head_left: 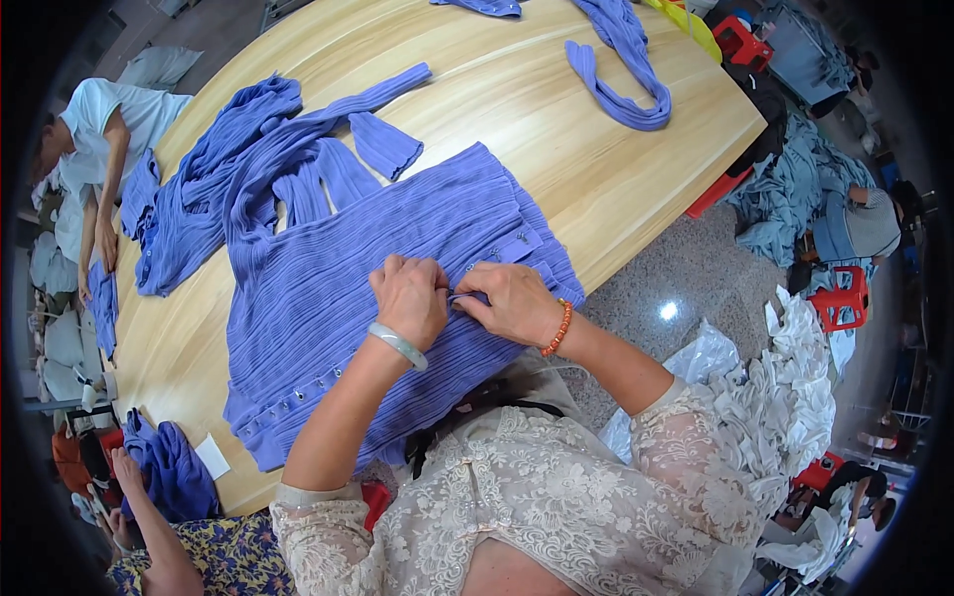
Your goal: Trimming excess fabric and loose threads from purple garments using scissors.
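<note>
A purple-blue ribbed knit cardigan point(318, 288) lies spread on the table in front of me, its sleeves stretched toward the far left. My left hand point(410, 298), below a pale bangle, is closed with its fingertips pinching the knit. Close beside it, my right hand point(512, 304), with an orange bead bracelet at the wrist, pinches the same fabric between thumb and fingers. What lies exactly between the fingertips is too small to make out. Small shiny fasteners point(310, 387) run in a row along the near left edge. Several more sit by a fabric tab point(517, 244) right of my hands.
More purple-blue knitwear point(189, 223) lies on the wooden table point(497, 89) at the left, with a long strip point(636, 114) at the far side. Co-workers handle similar pieces at the left and lower left. Piled pale garments point(785, 397) and red stools point(843, 298) stand at the right.
</note>
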Demonstrator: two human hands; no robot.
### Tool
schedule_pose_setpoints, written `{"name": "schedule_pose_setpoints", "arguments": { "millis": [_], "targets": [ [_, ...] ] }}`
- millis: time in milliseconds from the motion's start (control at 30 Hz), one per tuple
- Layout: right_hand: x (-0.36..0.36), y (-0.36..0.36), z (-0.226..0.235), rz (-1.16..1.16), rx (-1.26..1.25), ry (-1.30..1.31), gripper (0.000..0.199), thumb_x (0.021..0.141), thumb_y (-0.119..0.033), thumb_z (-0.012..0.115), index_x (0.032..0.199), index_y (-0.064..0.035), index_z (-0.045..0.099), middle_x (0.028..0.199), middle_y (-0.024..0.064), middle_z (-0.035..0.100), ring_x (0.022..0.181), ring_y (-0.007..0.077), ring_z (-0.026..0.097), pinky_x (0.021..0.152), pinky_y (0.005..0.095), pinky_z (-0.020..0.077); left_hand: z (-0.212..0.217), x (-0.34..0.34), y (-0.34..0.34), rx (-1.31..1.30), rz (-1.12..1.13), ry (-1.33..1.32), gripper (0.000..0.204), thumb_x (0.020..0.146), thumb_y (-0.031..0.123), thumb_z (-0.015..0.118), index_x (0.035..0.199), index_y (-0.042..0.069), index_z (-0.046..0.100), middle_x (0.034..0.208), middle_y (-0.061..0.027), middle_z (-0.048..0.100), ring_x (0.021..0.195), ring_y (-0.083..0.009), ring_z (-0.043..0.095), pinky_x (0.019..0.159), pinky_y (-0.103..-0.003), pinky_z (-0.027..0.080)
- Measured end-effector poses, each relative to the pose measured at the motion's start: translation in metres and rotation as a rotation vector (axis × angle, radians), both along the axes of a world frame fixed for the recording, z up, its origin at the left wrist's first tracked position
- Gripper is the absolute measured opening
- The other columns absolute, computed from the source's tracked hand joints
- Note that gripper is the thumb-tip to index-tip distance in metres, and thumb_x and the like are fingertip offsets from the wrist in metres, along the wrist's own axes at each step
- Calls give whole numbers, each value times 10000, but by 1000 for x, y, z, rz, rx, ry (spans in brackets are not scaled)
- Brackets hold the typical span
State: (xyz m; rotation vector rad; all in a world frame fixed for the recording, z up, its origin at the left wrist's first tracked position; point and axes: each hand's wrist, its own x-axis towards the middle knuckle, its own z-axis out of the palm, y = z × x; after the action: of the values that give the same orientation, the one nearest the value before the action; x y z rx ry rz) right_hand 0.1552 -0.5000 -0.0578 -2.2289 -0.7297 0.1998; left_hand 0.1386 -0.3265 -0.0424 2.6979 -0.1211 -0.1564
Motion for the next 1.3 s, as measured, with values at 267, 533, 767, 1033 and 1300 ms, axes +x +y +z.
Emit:
{"name": "schedule_pose_setpoints", "arguments": {
  "millis": [267, 533, 767, 1033, 1300],
  "targets": [
    [-5, -3, 3, 2, -34, -20, 145, 813, -217, 685, 850, -77, 678, 835, 87, 639, 780, 297, 638, 670, 389, 510, 5, -3, -2, -36, -10, -62, 142, 697, 87, 721, 836, 78, 694, 796, -45, 673, 976, -255, 524, 850, -406, 328],
    [-6, -1, 3, -22, 12, 3, 150, 807, -210, 691, 844, -67, 668, 840, 88, 644, 779, 300, 644, 666, 393, 510, 14, 6, 0, -62, 26, 154, 129, 712, 90, 707, 838, 64, 717, 770, -51, 676, 969, -244, 520, 856, -393, 326],
    [1, 7, -1, -79, 4, 25, 180, 791, -240, 710, 838, -69, 676, 833, 98, 677, 785, 308, 655, 684, 402, 515, 9, 9, 6, -140, 8, 176, 108, 741, 108, 681, 826, 95, 746, 803, -71, 691, 991, -266, 526, 868, -405, 341],
    [7, 10, 17, -123, -206, 180, 218, 791, -285, 712, 856, -77, 700, 828, 152, 690, 843, 324, 666, 747, 436, 519, 6, 14, 13, -192, 6, 257, 96, 755, 116, 682, 822, 75, 736, 772, -69, 679, 960, -262, 523, 888, -403, 348],
    [-5, -37, 12, -35, -137, -44, 173, 841, -238, 666, 854, -66, 677, 849, 102, 642, 798, 306, 634, 693, 393, 506, 11, 5, 1, -105, 56, 146, 99, 754, 134, 706, 834, 80, 729, 800, -45, 676, 959, -234, 513, 883, -392, 336]
  ]
}}
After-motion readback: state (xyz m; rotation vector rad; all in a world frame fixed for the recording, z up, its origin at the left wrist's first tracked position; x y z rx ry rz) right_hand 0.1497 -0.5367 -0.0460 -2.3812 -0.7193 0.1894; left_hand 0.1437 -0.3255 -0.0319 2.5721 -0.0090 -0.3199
